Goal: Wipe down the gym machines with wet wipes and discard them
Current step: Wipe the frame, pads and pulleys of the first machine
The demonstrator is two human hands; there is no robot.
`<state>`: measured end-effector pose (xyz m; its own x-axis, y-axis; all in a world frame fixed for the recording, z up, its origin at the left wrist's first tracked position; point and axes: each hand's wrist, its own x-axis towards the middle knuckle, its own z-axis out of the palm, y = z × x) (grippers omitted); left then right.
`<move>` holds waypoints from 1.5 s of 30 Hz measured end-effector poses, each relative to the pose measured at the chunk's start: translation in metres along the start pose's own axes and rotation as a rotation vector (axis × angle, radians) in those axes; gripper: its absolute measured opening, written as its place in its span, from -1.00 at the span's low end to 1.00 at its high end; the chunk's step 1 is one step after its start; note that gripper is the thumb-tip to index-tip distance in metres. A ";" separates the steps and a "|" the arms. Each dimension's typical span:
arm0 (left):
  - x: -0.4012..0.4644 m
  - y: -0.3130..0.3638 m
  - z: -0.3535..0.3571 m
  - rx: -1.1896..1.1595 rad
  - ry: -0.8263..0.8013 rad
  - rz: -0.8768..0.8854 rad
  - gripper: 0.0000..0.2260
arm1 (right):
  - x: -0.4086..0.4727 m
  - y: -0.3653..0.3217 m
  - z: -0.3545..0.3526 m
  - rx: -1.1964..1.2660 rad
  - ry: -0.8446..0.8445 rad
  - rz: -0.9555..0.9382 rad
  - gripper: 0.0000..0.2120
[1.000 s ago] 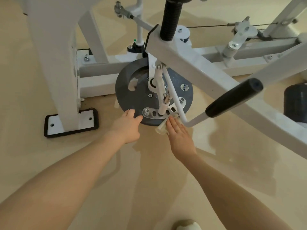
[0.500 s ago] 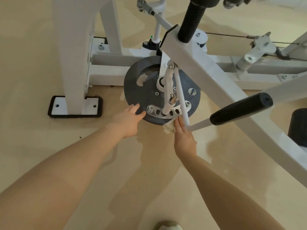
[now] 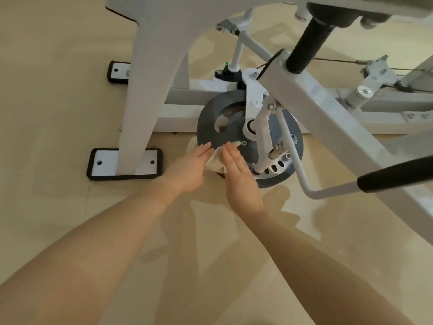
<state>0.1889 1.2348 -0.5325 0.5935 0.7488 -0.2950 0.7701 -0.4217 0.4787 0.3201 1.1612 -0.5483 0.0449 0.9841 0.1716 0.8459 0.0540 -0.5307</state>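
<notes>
1. Your left hand lies with fingers straight, its fingertips on the near-left rim of the grey disc.
2. Your right hand, fingers straight too, presses the wet wipe flat against the disc's face.
3. The wipe sits crumpled between both hands; it possibly touches your left palm as well.
4. The black handle juts out at the right.

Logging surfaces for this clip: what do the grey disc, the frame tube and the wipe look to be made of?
Grey disc: probably matte plastic or coated metal; flat, dull grey, no glints. Frame tube: likely painted steel, smooth white with soft sheen. Wipe: soft nonwoven cloth, crumpled and pale, between the left hand and right hand.
</notes>
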 end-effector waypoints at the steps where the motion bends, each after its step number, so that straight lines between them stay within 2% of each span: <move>1: 0.002 -0.002 -0.004 -0.008 0.018 0.005 -0.41 | 0.015 -0.003 -0.002 0.002 0.056 0.032 -0.50; 3: 0.006 -0.005 -0.011 -0.019 0.075 0.008 -0.40 | 0.045 -0.006 0.001 -0.090 0.084 0.091 -0.52; 7: 0.019 -0.018 -0.018 -0.003 0.064 -0.067 -0.39 | 0.065 0.004 0.027 -0.347 -0.312 0.184 -0.49; 10: 0.025 -0.030 -0.014 -0.086 0.047 -0.126 -0.38 | 0.068 0.002 0.039 -0.444 -0.410 0.065 -0.50; 14: 0.025 -0.035 -0.006 -0.418 0.180 -0.181 -0.44 | 0.100 0.001 0.042 -0.456 -0.443 0.037 -0.51; 16: 0.022 -0.039 -0.003 -0.463 0.219 -0.176 -0.43 | 0.116 0.002 0.046 -0.466 -0.439 -0.002 -0.52; 21: 0.029 -0.046 -0.004 -0.413 0.220 -0.152 -0.42 | 0.158 0.012 0.045 -0.400 -0.474 0.032 -0.52; 25: 0.041 -0.041 -0.008 -0.258 0.191 -0.082 -0.46 | 0.183 0.028 0.043 -0.549 -0.428 0.055 -0.49; 29: 0.052 -0.040 0.000 -0.111 0.083 -0.035 -0.49 | 0.199 0.050 0.028 -0.691 -0.368 0.209 -0.32; 32: 0.055 -0.043 0.000 -0.058 0.083 -0.013 -0.52 | 0.205 0.062 0.014 -0.729 -0.370 0.342 -0.32; 36: 0.050 -0.043 -0.003 -0.058 0.060 -0.014 -0.50 | 0.209 0.062 0.021 -0.645 -0.329 0.367 -0.32; 38: 0.048 -0.041 -0.005 -0.081 0.049 -0.020 -0.49 | 0.213 0.062 0.021 -0.570 -0.317 0.319 -0.38; 42: 0.048 -0.039 -0.008 -0.089 0.058 -0.036 -0.50 | 0.204 0.058 0.020 -0.550 -0.417 -0.008 -0.48; 45: 0.047 -0.036 -0.006 -0.065 0.048 -0.049 -0.48 | 0.192 0.053 0.021 -0.529 -0.468 -0.136 -0.52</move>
<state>0.1877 1.2888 -0.5585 0.5425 0.7920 -0.2801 0.7800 -0.3511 0.5180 0.3623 1.3564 -0.5606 -0.2113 0.9501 -0.2295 0.9773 0.2087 -0.0360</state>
